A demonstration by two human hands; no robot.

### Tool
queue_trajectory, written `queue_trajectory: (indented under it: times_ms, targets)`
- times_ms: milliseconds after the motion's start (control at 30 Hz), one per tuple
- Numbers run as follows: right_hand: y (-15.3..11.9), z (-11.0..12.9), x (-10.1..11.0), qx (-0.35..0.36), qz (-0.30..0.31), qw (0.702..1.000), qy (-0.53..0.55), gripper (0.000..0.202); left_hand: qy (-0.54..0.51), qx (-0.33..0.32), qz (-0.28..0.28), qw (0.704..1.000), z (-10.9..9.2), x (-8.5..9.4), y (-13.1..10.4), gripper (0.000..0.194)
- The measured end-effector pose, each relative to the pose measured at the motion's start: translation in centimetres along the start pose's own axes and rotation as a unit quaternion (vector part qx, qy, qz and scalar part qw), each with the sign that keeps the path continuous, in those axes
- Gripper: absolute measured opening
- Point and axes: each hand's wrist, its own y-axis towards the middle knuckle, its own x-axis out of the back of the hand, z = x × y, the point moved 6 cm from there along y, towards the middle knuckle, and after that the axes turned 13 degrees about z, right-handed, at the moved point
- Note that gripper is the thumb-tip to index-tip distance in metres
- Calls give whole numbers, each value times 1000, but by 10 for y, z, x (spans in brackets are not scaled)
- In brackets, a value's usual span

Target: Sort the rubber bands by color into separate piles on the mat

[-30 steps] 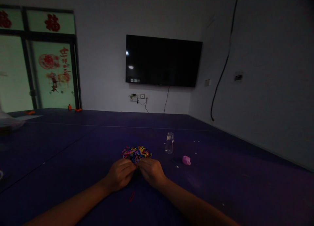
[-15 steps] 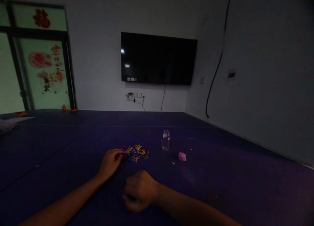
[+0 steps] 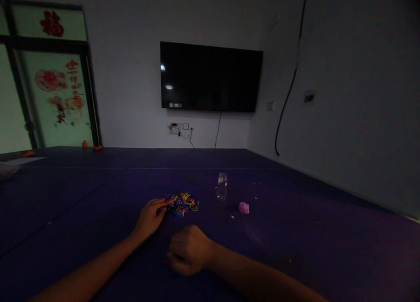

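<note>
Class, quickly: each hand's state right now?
Left hand: partly open, at the edge of the colourful pile.
Right hand: curled closed; whether it holds anything cannot be told.

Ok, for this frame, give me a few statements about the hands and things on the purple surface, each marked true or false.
1. The left hand is at the left edge of the colourful pile. True.
2. The right hand is nearer the camera than the pile. True.
3. Both hands are at the pile. False: the right hand is apart from it.
4. The bottle stands upright. True.
5. The bottle is left of the pile. False: it is to the right.
6. The bottle stands on top of the pink lump. False: the pink lump lies apart from it, to its right and nearer the camera.
</note>
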Motion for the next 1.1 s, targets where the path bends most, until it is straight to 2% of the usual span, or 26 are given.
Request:
queue_trajectory:
  times_ms: [133, 600, 800, 1033, 1100]
  targets:
    - [0, 1, -1, 3, -17, 1000, -14, 26, 6, -21, -4, 1000, -1, -2, 1, 28]
    - [-1, 2, 1, 9, -10, 1000, 22, 19, 22, -43, 11, 999, -1, -8, 2, 33]
    - [0, -3, 5, -26, -23, 999, -1, 25, 23, -49, 18, 998, -1, -10, 1, 34]
    - [0, 10, 1, 43, -21, 998, -29, 33, 6, -46, 20, 999, -3, -10, 1, 33]
    - [0, 11, 3, 41, -33, 998, -23, 34, 0, -41, 23, 999, -4, -9, 1, 33]
